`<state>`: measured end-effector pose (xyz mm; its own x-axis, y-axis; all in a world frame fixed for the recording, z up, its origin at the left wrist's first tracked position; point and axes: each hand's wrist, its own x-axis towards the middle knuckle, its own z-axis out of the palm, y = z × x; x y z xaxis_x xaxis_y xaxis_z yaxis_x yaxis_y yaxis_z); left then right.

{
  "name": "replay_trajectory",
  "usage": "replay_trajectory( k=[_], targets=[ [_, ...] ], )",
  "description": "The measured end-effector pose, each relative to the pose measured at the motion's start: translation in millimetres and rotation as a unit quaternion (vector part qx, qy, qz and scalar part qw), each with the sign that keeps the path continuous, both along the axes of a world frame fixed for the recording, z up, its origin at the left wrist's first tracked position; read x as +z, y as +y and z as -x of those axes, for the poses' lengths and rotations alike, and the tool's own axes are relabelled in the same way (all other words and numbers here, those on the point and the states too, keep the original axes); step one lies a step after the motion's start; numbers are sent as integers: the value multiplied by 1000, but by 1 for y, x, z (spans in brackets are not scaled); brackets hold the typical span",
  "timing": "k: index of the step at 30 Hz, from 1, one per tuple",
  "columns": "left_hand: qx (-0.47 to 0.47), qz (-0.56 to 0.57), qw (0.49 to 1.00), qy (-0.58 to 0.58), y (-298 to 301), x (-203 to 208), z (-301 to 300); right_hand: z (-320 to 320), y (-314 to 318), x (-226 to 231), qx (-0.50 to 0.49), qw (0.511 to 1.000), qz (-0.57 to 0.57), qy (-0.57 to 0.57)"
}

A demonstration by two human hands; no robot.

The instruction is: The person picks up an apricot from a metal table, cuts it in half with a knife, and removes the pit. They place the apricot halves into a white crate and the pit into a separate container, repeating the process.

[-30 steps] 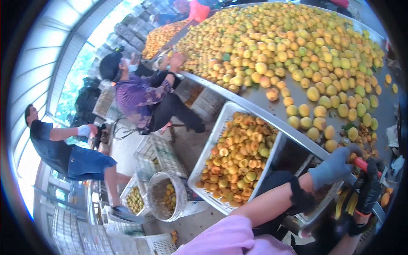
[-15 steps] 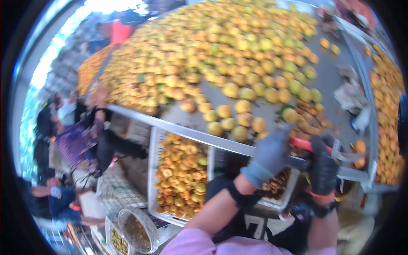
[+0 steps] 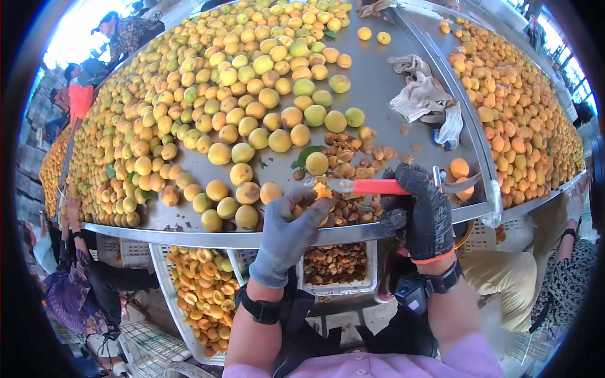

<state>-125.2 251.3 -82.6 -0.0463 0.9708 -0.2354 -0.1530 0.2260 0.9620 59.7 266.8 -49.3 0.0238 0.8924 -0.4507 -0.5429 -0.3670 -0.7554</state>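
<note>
In my left hand (image 3: 283,236), in a grey glove, a small orange piece of apricot (image 3: 323,190) is pinched between thumb and fingers. My right hand (image 3: 423,211), in a dark glove with an orange cuff, is closed around the red handle of a knife (image 3: 378,186). The knife points left, its short blade tip close to or touching the apricot piece; contact is hard to make out. Just beyond the blade, a whole apricot (image 3: 316,163) sits beside a green leaf. Browned apricot scraps (image 3: 353,157) lie around the knife on the metal table (image 3: 372,94).
Apricots (image 3: 220,82) are heaped across the left and far table; another heap (image 3: 510,120) lies beyond the right divider. Crumpled pale gloves (image 3: 422,97) rest near that divider. Below the table edge stand a crate of apricot halves (image 3: 201,296) and a crate of brown scraps (image 3: 337,261). Other people work on both sides.
The view has swung to the right and sharpened. My hands were close together at the table's edge; now they are farther apart over the scraps, with the knife extended between them.
</note>
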Motion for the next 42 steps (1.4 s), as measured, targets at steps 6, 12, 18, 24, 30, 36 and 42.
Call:
replay_trajectory(
  k=[6, 12, 18, 24, 30, 36, 42],
  targets=[
    [40, 43, 997, -49, 3, 3, 1, 13, -9, 2, 34, 986, -128, -101],
    [46, 24, 994, -98, 2, -1, 1, 16, -6, -19, 96, 820, -346, -446],
    [43, 18, 999, -4, 7, -7, -1, 15, -17, -12, 3, 908, -300, -293],
    [74, -18, 997, 25, 4, -10, -3, 12, -5, -24, 169, 774, -440, -424],
    [93, 14, 986, -136, 4, -7, 7, 18, -3, -42, 199, 672, -458, -546],
    [105, 13, 989, -102, 3, -3, 7, 16, 0, -30, 46, 762, -394, -511],
    [141, -61, 987, -49, -20, 1, 31, 8, 5, -45, 16, 822, -398, -407]
  ],
)
